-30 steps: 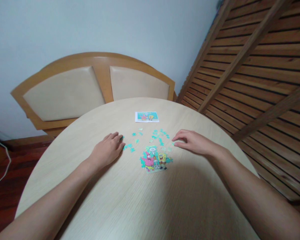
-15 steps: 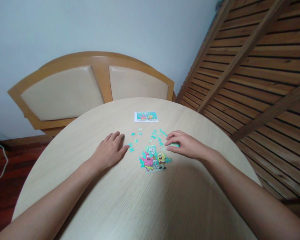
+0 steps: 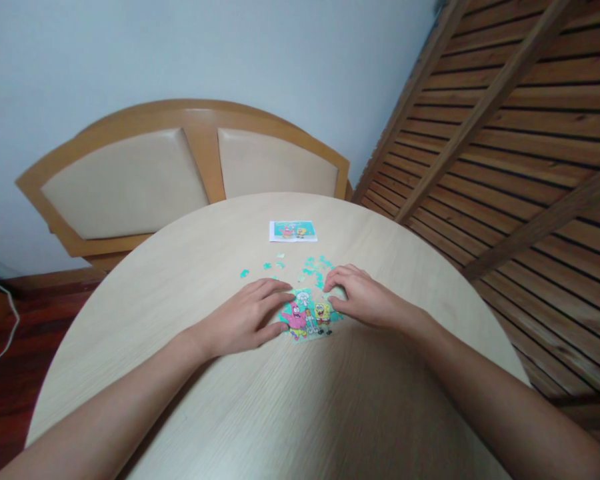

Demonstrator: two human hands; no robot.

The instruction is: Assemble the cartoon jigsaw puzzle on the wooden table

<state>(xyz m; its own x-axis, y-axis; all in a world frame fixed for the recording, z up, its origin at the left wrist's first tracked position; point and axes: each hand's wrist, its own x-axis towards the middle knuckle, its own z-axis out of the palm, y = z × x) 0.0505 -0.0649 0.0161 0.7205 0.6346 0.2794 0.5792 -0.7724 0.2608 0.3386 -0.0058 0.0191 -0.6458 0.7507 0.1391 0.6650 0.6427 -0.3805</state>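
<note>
A partly assembled jigsaw puzzle (image 3: 307, 320), with a pink starfish, a pale squid and a yellow sponge character, lies flat on the round wooden table (image 3: 260, 413). My left hand (image 3: 247, 317) is open at the puzzle's left edge, its thumb and fingers spread and touching it. At the upper right edge, my right hand (image 3: 363, 297) bends its thumb and index finger into a pinch on a small jigsaw piece, mostly hidden by the fingertips. Loose teal pieces (image 3: 310, 267) are scattered just beyond the puzzle.
Farther back on the table lies a reference picture card (image 3: 293, 231) with the same characters. One loose teal piece (image 3: 244, 273) sits beyond my left hand. A padded bench back (image 3: 130, 180) stands behind the table, and a slatted wooden screen (image 3: 505, 147) is at the right.
My left hand has moved right, from loose pieces onto the puzzle's left edge. My right hand has shifted slightly left to the puzzle's upper right edge, its thumb and index finger closer together.
</note>
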